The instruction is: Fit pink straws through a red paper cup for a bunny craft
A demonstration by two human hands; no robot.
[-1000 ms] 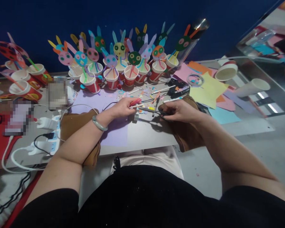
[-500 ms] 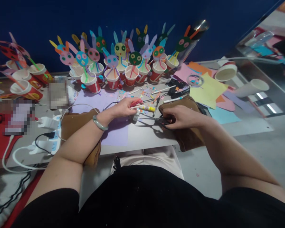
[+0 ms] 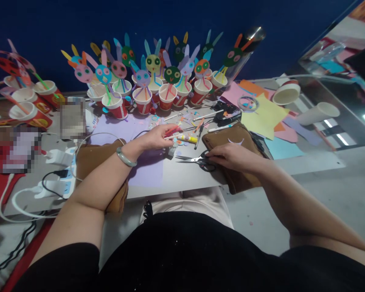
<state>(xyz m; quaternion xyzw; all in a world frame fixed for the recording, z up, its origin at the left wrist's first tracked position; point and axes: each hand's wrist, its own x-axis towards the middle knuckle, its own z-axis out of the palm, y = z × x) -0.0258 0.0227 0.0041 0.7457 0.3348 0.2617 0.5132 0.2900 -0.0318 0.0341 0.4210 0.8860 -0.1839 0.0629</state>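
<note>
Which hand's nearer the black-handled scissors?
Right. The right hand has its fingertips at the handle end of the scissors. The left hand, holding thin red and white sticks, is apart from them, farther left past the blade tips.

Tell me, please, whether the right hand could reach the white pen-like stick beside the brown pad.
Probably yes: the white pen-like stick lies uncovered just past the brown pad, though the right hand may first need to leave the scissors.

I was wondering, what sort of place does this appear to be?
It looks like a handicraft workspace, perhaps a small workshop: cups with rabbit-eared figures, sheets of coloured paper, and scissors at the right hand.
</note>
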